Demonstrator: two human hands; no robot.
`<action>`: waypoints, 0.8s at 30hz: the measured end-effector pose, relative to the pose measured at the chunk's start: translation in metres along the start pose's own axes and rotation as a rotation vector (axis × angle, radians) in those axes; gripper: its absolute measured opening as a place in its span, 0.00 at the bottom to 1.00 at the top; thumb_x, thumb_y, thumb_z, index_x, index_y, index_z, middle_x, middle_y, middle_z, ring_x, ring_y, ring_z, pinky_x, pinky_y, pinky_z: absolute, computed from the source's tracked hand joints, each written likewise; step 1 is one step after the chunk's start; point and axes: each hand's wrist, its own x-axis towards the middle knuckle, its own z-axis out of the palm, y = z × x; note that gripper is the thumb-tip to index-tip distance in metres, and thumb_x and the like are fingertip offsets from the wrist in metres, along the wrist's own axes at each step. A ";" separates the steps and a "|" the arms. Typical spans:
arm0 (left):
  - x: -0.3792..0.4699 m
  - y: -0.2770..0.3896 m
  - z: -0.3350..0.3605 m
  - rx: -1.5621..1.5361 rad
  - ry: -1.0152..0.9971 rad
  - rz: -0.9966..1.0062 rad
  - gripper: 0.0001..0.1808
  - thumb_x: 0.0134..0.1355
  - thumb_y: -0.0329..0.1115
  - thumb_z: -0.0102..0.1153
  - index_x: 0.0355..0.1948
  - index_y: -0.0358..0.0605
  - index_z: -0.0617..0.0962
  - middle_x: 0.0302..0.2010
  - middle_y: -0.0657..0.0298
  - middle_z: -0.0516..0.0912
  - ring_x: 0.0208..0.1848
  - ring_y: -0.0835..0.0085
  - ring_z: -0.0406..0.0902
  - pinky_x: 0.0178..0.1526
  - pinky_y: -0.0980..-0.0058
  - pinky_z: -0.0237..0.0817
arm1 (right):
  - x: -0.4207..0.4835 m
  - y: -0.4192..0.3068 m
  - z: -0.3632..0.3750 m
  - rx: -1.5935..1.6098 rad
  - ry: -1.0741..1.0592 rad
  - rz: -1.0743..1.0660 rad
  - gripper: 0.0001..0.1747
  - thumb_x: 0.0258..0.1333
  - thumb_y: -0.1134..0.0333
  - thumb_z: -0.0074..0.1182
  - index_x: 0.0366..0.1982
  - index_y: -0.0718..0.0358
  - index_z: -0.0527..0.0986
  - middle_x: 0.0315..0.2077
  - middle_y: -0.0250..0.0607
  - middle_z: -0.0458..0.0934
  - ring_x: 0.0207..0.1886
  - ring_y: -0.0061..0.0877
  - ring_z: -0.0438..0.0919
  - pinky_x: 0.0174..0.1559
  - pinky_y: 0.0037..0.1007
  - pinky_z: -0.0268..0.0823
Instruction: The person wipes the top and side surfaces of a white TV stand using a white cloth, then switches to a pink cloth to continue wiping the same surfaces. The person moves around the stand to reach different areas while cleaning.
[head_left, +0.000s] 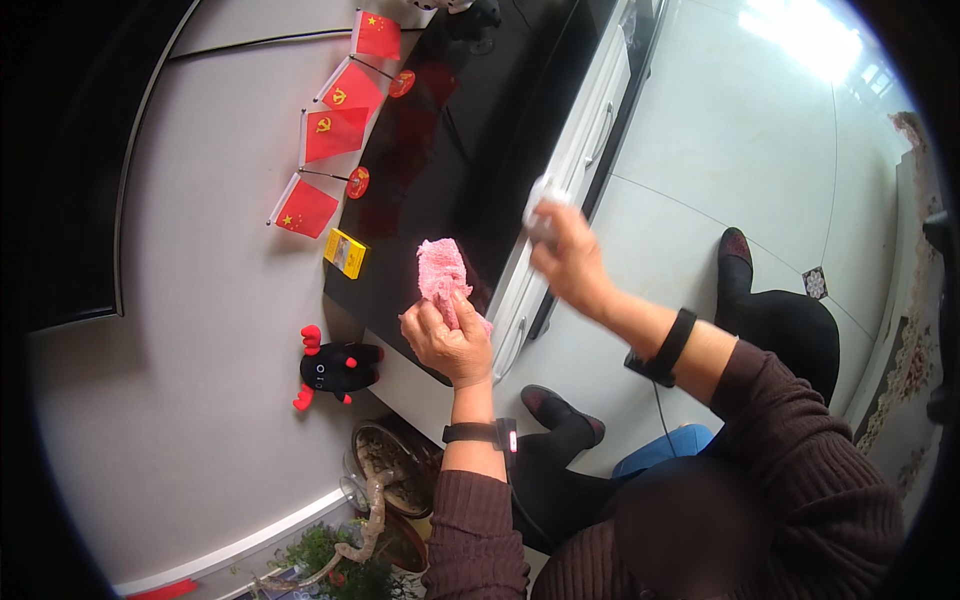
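Note:
My left hand (450, 337) grips a crumpled pink cloth (442, 271) above the near end of the black glossy cabinet top (480, 135). The cloth's upper part sticks out past the fingers. To its right, over the cabinet's front edge, my right hand (574, 259) is closed around a whitish object (547, 206). Motion blurs that object, so its kind cannot be made out. Black bands circle both my wrists.
Small red flags on stands (335, 135) line the cabinet's wall side, beside a yellow box (346, 253). A black plush toy (341, 367) with red antlers sits at the cabinet's end. Nearby stands a potted plant (371, 517). White drawers with handles (600, 135) face the tiled floor (697, 127).

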 end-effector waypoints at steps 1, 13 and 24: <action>0.000 0.000 0.000 0.010 0.007 0.015 0.15 0.61 0.41 0.61 0.31 0.39 0.76 0.36 0.55 0.75 0.41 0.55 0.75 0.43 0.58 0.70 | -0.017 -0.004 0.007 -0.077 -0.095 -0.020 0.23 0.44 0.77 0.55 0.47 0.56 0.71 0.39 0.50 0.75 0.41 0.49 0.77 0.45 0.44 0.72; 0.000 0.003 -0.001 -0.018 -0.011 -0.006 0.14 0.63 0.40 0.60 0.33 0.37 0.76 0.36 0.54 0.74 0.41 0.55 0.74 0.43 0.58 0.69 | 0.075 0.033 -0.036 0.086 0.097 0.129 0.27 0.57 0.71 0.55 0.60 0.61 0.70 0.52 0.52 0.76 0.50 0.40 0.79 0.54 0.36 0.71; 0.001 0.003 0.002 0.025 -0.011 0.010 0.14 0.63 0.40 0.60 0.32 0.37 0.75 0.36 0.53 0.74 0.42 0.52 0.74 0.43 0.56 0.68 | -0.003 -0.018 -0.007 -0.041 -0.192 -0.241 0.17 0.45 0.76 0.57 0.41 0.56 0.74 0.35 0.46 0.75 0.38 0.47 0.78 0.38 0.43 0.73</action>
